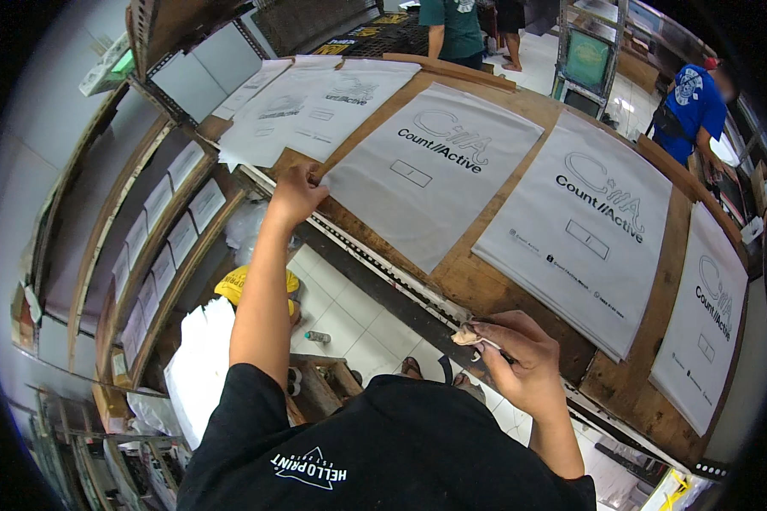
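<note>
Several white printed bags lie in a row on a long wooden table (486, 281). My left hand (296, 192) reaches out and pinches the near left corner of one white bag (430, 166). My right hand (520, 353) rests at the table's near edge, fingers closed on a small beige rag (467, 337). Another white bag (584, 226) lies flat to the right of it, and a third (707, 319) further right. More bags (315, 106) overlap at the far left end.
A metal rail (383, 268) runs along the table's near edge. Shelves holding white sheets (166, 230) stand at left. A stack of white bags (200, 366) sits below. Two people (452, 30) stand beyond the table; a person in blue (694, 106) is at right.
</note>
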Available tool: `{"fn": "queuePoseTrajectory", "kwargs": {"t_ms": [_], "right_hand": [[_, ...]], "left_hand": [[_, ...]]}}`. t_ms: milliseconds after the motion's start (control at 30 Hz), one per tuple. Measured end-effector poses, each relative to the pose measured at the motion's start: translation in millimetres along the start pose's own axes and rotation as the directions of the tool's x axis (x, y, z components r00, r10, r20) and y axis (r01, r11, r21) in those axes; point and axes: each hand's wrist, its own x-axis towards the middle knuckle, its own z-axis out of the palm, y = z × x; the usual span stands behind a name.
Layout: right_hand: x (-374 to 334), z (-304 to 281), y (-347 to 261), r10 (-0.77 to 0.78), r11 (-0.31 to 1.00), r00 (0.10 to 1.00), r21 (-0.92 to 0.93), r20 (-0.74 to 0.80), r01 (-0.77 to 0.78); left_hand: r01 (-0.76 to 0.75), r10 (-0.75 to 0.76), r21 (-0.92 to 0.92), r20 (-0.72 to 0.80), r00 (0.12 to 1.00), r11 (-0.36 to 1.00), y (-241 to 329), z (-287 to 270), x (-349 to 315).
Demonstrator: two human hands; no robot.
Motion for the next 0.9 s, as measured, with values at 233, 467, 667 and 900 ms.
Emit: {"fn": "queuePoseTrajectory", "kwargs": {"t_ms": [233,467,667,900], "right_hand": [[1,-3,0,-0.026,0.999,0.999,-0.024,0.029,0.027],[-1,-2,0,-0.072,0.997,0.997,0.035,0.039,0.071],[-3,-2,5,-0.066,0.998,0.997,0.008,0.040,0.065],[-2,1,0,-0.041,0.999,0.999,0.001,0.014,0.041]], "left_hand": [[0.004,0.005,-0.230,0.040,0.999,0.973,8,3,6],[0.259,-0.264,-0.929,0.189,0.946,0.263,-3,3,22],[0.297,-0.330,-0.942,0.233,0.915,0.159,-29,1,58],[0.318,-0.357,-0.942,0.262,0.897,0.107,-106,-24,69]]}}
